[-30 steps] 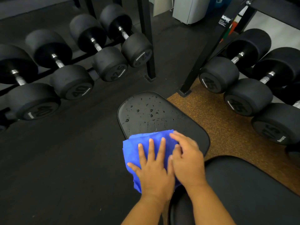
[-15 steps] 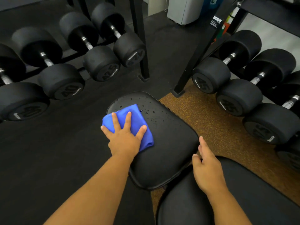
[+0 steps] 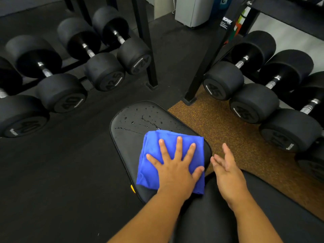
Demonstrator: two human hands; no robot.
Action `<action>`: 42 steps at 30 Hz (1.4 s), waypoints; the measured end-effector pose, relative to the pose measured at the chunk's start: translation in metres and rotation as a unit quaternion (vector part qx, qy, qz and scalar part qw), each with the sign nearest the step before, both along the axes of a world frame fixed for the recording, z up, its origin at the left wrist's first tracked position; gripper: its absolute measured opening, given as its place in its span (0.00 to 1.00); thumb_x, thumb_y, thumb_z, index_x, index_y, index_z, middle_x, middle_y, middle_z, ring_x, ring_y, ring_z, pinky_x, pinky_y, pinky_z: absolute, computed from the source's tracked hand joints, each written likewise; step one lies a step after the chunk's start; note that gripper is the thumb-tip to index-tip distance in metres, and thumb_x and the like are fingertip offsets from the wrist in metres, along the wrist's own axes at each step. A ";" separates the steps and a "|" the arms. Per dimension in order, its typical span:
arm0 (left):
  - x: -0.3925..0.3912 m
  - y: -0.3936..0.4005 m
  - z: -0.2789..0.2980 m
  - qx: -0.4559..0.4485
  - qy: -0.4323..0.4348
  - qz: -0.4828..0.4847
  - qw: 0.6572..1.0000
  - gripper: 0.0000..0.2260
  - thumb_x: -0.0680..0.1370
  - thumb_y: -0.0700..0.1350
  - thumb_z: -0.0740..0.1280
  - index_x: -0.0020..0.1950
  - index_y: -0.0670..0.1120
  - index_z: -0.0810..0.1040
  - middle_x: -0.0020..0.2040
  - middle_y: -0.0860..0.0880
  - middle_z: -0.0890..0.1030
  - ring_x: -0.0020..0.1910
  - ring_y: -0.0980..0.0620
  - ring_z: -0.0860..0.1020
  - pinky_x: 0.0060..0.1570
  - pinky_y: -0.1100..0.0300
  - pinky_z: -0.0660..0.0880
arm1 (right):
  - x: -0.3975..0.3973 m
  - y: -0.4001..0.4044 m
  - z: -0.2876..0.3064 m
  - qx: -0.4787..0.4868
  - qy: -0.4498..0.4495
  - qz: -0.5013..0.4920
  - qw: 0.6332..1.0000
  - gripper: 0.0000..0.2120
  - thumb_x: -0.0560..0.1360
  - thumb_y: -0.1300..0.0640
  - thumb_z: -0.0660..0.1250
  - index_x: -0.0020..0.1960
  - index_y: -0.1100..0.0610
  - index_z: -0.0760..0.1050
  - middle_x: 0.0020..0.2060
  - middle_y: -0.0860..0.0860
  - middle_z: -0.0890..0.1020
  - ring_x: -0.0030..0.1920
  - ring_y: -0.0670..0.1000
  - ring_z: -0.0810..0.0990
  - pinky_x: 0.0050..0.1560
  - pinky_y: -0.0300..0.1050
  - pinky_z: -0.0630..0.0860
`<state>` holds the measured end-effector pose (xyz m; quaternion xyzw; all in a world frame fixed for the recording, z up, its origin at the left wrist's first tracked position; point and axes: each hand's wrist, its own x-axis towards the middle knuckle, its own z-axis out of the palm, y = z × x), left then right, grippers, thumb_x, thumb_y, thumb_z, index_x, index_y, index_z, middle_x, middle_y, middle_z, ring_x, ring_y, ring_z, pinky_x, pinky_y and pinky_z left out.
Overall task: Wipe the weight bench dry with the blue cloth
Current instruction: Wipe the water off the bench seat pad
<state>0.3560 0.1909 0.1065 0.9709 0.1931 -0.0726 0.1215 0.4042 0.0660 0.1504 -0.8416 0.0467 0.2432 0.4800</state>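
Observation:
The black bench seat pad [image 3: 129,137] lies in the middle, with water drops and streaks on its far half. A folded blue cloth [image 3: 154,151] covers the pad's near right part. My left hand [image 3: 175,165] presses flat on the cloth with fingers spread. My right hand [image 3: 226,171] hovers with straight fingers just past the pad's right edge, above the larger back pad [image 3: 210,216], and holds nothing.
Black dumbbells [image 3: 103,71] fill a rack on the left, and more dumbbells [image 3: 254,100] line the rack on the right. Two black rack posts [image 3: 149,50] stand beyond the bench. The floor is black rubber on the left and brown speckled mat [image 3: 228,130] on the right.
My left hand has slid the cloth from the pad's far left back to its near right side. Smeared streaks lie where the cloth was. My right hand lifted slightly beside the pad.

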 end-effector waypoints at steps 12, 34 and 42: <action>0.058 0.068 0.005 0.009 0.055 0.064 0.996 0.30 0.76 0.70 0.44 0.75 0.65 0.39 0.78 0.56 0.36 0.75 0.36 0.34 0.62 0.22 0.42 | -0.007 0.000 -0.012 -0.019 -0.002 0.047 0.999 0.33 0.77 0.69 0.54 0.78 0.49 0.54 0.73 0.46 0.66 0.70 0.38 0.65 0.70 0.36 0.58; 0.099 0.092 0.001 0.022 0.073 0.031 0.997 0.30 0.74 0.72 0.45 0.75 0.66 0.48 0.78 0.59 0.38 0.75 0.38 0.34 0.61 0.21 0.41 | 0.010 0.001 -0.004 0.142 0.076 -0.088 0.983 0.21 0.80 0.64 0.58 0.72 0.54 0.68 0.66 0.47 0.74 0.66 0.42 0.72 0.72 0.43 0.63; 0.092 0.115 0.007 0.027 0.092 0.083 0.992 0.30 0.75 0.70 0.44 0.76 0.65 0.42 0.77 0.57 0.35 0.75 0.35 0.35 0.63 0.23 0.44 | 0.008 -0.001 -0.004 0.131 0.087 -0.060 0.986 0.21 0.80 0.62 0.58 0.72 0.51 0.67 0.67 0.44 0.73 0.67 0.41 0.70 0.73 0.44 0.61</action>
